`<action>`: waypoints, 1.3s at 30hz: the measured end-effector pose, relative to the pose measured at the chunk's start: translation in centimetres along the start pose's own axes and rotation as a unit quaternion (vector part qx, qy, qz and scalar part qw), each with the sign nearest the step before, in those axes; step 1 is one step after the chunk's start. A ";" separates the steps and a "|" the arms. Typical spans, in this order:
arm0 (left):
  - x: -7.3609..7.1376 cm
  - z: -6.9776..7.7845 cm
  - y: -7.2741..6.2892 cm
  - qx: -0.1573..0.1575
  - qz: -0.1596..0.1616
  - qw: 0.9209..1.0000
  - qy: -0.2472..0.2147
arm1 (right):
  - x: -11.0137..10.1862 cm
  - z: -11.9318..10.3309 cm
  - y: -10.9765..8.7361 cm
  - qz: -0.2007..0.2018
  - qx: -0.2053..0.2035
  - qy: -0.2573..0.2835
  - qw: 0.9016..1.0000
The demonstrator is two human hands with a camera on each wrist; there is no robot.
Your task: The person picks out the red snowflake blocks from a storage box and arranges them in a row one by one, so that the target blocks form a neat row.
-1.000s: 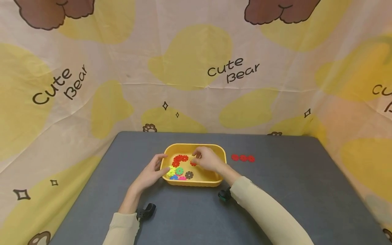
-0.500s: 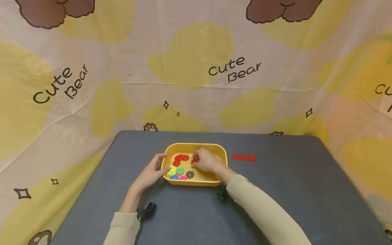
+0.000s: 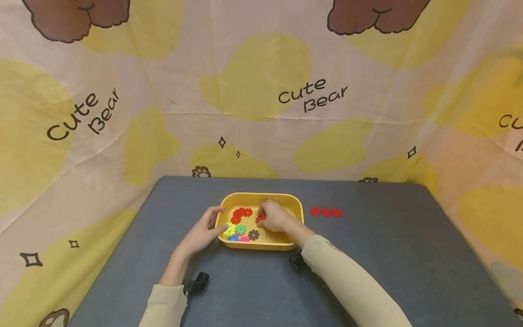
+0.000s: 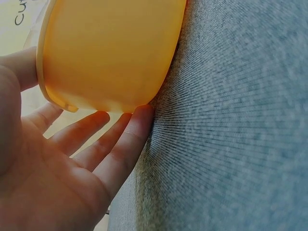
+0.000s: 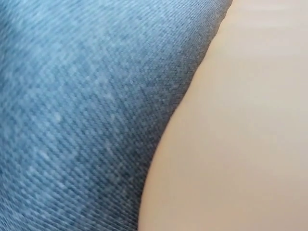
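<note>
**A:** What are your two hands doing?

**B:** They're apart from each other. Your left hand [image 3: 201, 235] grips the left end of the one yellow plastic bin [image 3: 261, 245], thumb over its rim, fingertips against its outer wall. Your right hand [image 3: 276, 216] is down inside the bin, right of its middle, finger and thumb pinching a red snowflake disc [image 3: 259, 220].

**A:** How many other discs do you have?

**B:** Three red ones make a line, the red row [image 3: 326, 212], on the grey table [image 3: 367, 263] just right of the bin. In the bin, left of your right hand, sits a red cluster [image 3: 241, 213]; its pieces overlap, so you can't count them surely.

**A:** And the other colours?

**B:** All in the bin's near left part: one green disc [image 3: 240, 229], one dark brown disc [image 3: 253, 235] nearest the bin's middle, then pink [image 3: 244, 239] and blue [image 3: 233, 237] pieces by the near wall, and yellow discs [image 3: 229, 230] in an overlapping heap at the left end.

**A:** What can't you make out?

**B:** Your fingers partly cover the pinched disc, and the bin's near wall cuts off the pink and blue. Your right wrist camera gets only tabletop and a blurred pale surface [image 5: 231, 139]; your left one shows the bin's outside, its contents hidden.
</note>
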State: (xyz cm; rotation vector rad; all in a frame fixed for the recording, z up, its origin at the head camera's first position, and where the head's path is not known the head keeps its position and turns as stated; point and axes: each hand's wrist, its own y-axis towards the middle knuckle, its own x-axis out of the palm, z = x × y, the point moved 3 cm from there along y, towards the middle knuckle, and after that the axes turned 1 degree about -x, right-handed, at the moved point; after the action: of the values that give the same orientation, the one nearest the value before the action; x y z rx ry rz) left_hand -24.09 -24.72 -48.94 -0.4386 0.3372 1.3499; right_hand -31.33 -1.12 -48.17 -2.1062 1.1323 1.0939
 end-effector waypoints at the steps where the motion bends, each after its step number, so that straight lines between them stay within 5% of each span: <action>1: 0.0 0.0 0.0 0.000 0.000 1.000 0.000 | 0.0 0.1 0.0 0.000 0.000 0.003 1.000; 21: 0.2 0.0 0.1 0.003 0.001 1.000 -0.001 | -1.5 0.0 -1.4 0.035 -0.019 0.099 0.994; 39: 0.0 0.1 0.2 0.008 0.000 1.000 0.009 | -7.2 0.2 -7.2 0.050 -0.052 0.116 0.991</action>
State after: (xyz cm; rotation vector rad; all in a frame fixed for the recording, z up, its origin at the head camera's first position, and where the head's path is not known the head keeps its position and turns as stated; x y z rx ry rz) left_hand -24.24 -24.61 -48.85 -0.4379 0.3625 1.3422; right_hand -27.68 6.05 -41.86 -2.3275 1.3273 0.9908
